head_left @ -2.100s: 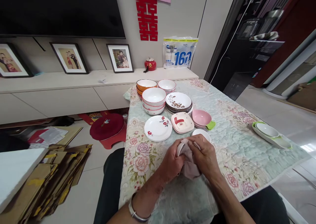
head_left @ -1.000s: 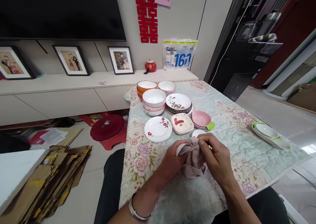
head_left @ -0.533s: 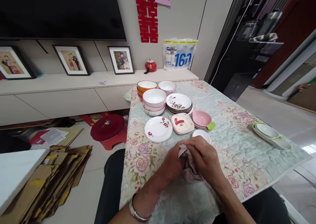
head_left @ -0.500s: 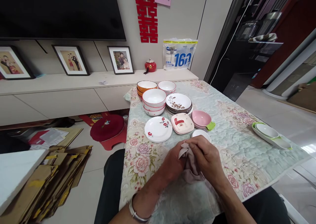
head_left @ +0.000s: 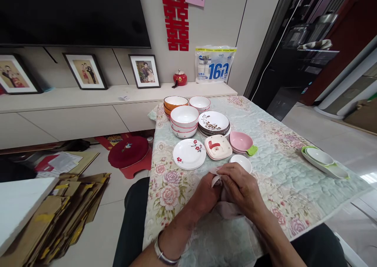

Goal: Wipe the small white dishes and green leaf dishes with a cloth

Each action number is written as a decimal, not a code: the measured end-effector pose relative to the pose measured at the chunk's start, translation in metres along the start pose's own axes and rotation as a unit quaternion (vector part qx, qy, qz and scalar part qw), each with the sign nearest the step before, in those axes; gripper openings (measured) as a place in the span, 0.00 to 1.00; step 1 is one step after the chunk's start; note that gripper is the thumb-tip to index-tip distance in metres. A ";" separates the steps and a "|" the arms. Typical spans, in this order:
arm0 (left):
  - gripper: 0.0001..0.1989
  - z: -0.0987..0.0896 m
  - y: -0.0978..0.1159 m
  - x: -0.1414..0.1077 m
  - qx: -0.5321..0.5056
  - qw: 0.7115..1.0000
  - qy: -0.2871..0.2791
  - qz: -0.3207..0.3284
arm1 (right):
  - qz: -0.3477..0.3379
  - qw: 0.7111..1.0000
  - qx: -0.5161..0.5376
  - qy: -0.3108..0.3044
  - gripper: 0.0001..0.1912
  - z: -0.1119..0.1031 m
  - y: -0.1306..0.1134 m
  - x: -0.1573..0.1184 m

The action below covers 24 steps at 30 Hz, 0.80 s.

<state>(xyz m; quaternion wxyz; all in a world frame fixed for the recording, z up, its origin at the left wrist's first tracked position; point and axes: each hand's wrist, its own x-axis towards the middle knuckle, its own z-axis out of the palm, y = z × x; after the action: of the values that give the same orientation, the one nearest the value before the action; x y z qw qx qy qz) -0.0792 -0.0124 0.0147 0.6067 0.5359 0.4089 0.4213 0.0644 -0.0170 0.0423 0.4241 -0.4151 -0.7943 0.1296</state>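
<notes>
Both hands meet over the near part of the floral tablecloth. My left hand is closed around a small white piece, mostly hidden, its rim poking out. My right hand presses a pale pinkish cloth against it, fingers closed. Just beyond my fingers sits a small white bowl. Farther off are white flowered plates, a square cream dish, pink leaf-handled bowls, a stack of brown-patterned plates and stacked white bowls.
Orange bowls stand at the table's back left. At the right lies a long green-edged dish. A red stool and flattened cardboard are on the floor to the left. A white cabinet runs behind.
My right hand has shifted slightly left and turned over the piece, covering more of the cloth. The white piece has tilted a little in my left hand.
</notes>
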 end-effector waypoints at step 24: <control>0.26 -0.003 -0.003 -0.003 0.065 0.992 0.046 0.100 | 0.075 0.994 -0.076 0.003 0.10 0.011 0.017 -0.007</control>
<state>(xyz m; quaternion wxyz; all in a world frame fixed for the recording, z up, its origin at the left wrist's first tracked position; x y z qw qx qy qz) -0.0823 -0.0143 0.0120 0.5065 0.5922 0.4073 0.4763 0.0672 -0.0103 0.0215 0.3824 -0.5052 -0.7673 0.0992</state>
